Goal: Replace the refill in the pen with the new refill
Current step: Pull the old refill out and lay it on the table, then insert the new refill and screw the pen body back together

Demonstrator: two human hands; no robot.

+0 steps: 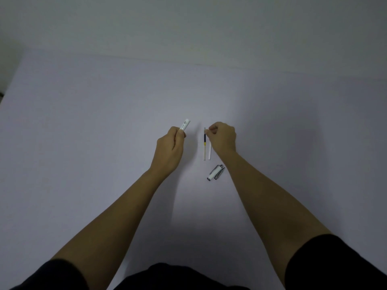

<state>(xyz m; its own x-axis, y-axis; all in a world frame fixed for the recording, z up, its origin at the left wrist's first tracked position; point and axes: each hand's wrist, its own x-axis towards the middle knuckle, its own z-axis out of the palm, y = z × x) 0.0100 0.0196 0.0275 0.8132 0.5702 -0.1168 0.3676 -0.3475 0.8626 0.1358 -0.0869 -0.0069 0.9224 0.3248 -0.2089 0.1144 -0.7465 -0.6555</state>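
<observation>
On the pale table (104, 143), the left hand (169, 149) grips a white plastic pen barrel (185, 124). The right hand (223, 137) pinches the tip of a dark-inked clear refill (204, 143) beside a white refill (209, 152); a silver-clipped white pen cap (215, 172) lies nearer.

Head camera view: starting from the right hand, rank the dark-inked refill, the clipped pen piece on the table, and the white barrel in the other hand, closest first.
From the right hand:
1. Dark-inked refill: at its fingertips, just to their left; whether pinched is unclear.
2. Clipped pen piece: on the table, nearer the person, beside the right wrist.
3. White barrel: farthest, held in the left hand.
</observation>
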